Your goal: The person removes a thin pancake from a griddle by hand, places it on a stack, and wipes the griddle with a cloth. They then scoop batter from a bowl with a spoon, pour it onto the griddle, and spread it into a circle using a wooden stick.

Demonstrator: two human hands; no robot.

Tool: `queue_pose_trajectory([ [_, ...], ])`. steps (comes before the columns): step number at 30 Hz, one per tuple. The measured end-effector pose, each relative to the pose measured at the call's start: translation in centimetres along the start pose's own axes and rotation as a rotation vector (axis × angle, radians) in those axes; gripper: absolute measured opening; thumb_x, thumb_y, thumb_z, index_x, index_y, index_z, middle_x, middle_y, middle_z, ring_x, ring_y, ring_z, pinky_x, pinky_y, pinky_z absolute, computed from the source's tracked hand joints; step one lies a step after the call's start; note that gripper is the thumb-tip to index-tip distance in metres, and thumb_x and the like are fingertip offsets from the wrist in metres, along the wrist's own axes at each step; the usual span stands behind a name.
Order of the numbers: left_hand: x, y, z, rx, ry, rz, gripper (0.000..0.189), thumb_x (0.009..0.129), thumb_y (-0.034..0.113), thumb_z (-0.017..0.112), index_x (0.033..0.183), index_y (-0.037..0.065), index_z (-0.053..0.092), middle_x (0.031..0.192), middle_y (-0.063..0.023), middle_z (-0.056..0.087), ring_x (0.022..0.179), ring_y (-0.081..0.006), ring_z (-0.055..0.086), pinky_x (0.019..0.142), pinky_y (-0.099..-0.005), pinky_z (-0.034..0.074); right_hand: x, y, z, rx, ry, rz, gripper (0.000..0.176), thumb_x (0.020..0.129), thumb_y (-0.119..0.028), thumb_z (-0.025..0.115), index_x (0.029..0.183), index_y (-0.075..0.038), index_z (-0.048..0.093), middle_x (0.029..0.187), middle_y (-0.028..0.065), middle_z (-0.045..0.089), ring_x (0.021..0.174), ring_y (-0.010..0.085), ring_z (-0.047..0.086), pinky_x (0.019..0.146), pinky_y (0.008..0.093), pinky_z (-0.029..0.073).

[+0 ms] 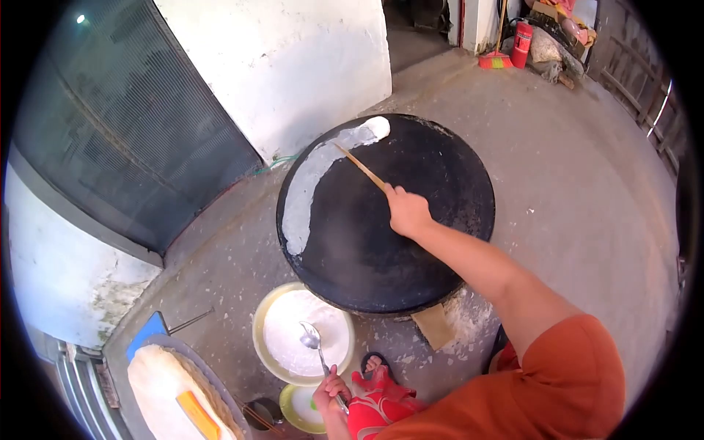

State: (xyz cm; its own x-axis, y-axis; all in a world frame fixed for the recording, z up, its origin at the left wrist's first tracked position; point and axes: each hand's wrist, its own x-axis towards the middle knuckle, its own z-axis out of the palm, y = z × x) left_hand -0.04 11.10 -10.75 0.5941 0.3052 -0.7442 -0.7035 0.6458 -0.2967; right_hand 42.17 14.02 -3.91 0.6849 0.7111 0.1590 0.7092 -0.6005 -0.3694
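My right hand (408,210) is closed around a thin wooden spreader (363,169) and reaches over a large round black griddle (411,257). The spreader's far end is at a curved band of pale batter (306,187) along the griddle's left edge. A thicker white lump of batter (377,128) lies at the band's upper end. Low in the view, my left hand (334,389) grips the handle of a metal ladle (311,337). The ladle's bowl is over a round basin (259,323) of white batter.
A stack of flat pancakes (158,389) with an orange-yellow object (198,415) on top stands lower left. A smaller green-rimmed bowl (288,411) sits below the basin. A broom (496,60) and red fire extinguisher (521,45) stand at the back. A white wall (279,59) rises behind the griddle.
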Motion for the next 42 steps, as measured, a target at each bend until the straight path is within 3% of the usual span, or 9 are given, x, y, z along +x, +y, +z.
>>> queue_pose_trajectory([
  [3,-0.2,-0.6,0.1,0.010,0.030,0.017,0.026,0.087,0.007,0.036,0.103,-0.009,0.047,0.063,-0.0022,0.043,0.046,-0.0094,0.040,0.038,-0.0202,0.035,4.6,3.2,0.4,-0.330,0.041,0.130,0.040,0.077,-0.010,0.049,0.116,-0.001,0.042,0.093,0.0137,0.056,0.079,0.0259,0.061,0.061,0.0382,0.050],
  [10,-0.7,-0.1,0.4,0.037,0.038,0.073,0.025,0.087,0.007,0.036,0.102,-0.010,0.047,0.063,-0.0027,0.044,0.045,-0.0087,0.040,0.036,-0.0193,0.034,-3.5,9.0,-3.6,-0.115,-0.001,0.225,0.040,0.083,-0.011,0.043,0.122,-0.004,0.041,0.099,0.0179,0.057,0.084,0.0316,0.060,0.072,0.0362,0.048],
  [13,-1.2,-0.2,0.8,0.066,0.086,0.123,0.025,0.087,0.007,0.036,0.101,-0.009,0.047,0.062,-0.0028,0.043,0.045,-0.0089,0.040,0.036,-0.0194,0.035,-3.3,12.4,-2.4,0.367,0.185,-0.149,0.036,0.084,-0.011,0.044,0.120,-0.006,0.045,0.094,0.0160,0.060,0.083,0.0297,0.060,0.073,0.0336,0.047],
  [18,-1.9,1.8,-0.9,0.096,0.063,0.193,0.026,0.087,0.008,0.036,0.103,-0.009,0.047,0.062,-0.0029,0.044,0.045,-0.0091,0.041,0.036,-0.0199,0.035,3.6,16.4,-3.5,0.636,0.023,0.456,0.040,0.089,-0.013,0.036,0.129,-0.018,0.041,0.069,0.0033,0.056,0.043,0.0098,0.039,0.038,0.0254,0.036],
  [24,-5.4,1.6,0.8,0.078,-0.012,0.233,0.027,0.086,0.008,0.035,0.104,-0.008,0.048,0.063,-0.0030,0.045,0.045,-0.0096,0.042,0.038,-0.0210,0.036,4.2,14.7,-4.5,0.891,-0.267,0.557,0.037,0.089,-0.015,0.037,0.124,-0.021,0.046,0.066,0.0033,0.054,0.039,0.0093,0.035,0.033,0.0245,0.026],
  [29,-8.9,-2.5,4.4,0.137,-0.092,0.310,0.012,0.081,0.004,0.034,0.073,0.002,0.042,0.055,-0.0005,0.035,0.045,-0.0109,0.033,0.041,-0.0210,0.033,4.5,15.4,-2.9,0.879,-0.129,0.574,0.033,0.088,-0.018,0.041,0.119,-0.018,0.051,0.061,0.0030,0.051,0.039,0.0086,0.035,0.034,0.0257,0.027],
  [33,-10.1,-4.9,5.4,0.138,-0.116,0.272,0.013,0.083,0.004,0.032,0.077,0.000,0.043,0.056,-0.0009,0.035,0.046,-0.0111,0.033,0.040,-0.0208,0.033,4.5,14.2,-2.1,0.860,-0.321,0.539,0.029,0.087,-0.016,0.042,0.111,-0.013,0.057,0.068,0.0041,0.058,0.052,0.0121,0.051,0.046,0.0274,0.041],
  [36,-10.2,-6.7,5.9,0.140,-0.158,0.221,0.017,0.085,0.007,0.033,0.086,-0.004,0.046,0.059,-0.0020,0.038,0.046,-0.0110,0.033,0.040,-0.0206,0.032,5.2,16.7,-0.3,0.736,-0.025,0.407,0.028,0.084,-0.014,0.044,0.107,-0.013,0.060,0.094,0.0092,0.064,0.086,0.0186,0.060,0.076,0.0288,0.044],
  [42,-8.9,-6.2,4.2,0.075,-0.154,0.124,0.032,0.086,0.009,0.035,0.109,-0.011,0.046,0.066,-0.0033,0.046,0.047,-0.0095,0.041,0.039,-0.0214,0.034,3.0,9.4,-1.7,0.453,-0.205,0.256,0.028,0.081,-0.020,0.047,0.106,-0.021,0.061,0.103,0.0096,0.060,0.096,0.0253,0.057,0.081,0.0332,0.044],
])
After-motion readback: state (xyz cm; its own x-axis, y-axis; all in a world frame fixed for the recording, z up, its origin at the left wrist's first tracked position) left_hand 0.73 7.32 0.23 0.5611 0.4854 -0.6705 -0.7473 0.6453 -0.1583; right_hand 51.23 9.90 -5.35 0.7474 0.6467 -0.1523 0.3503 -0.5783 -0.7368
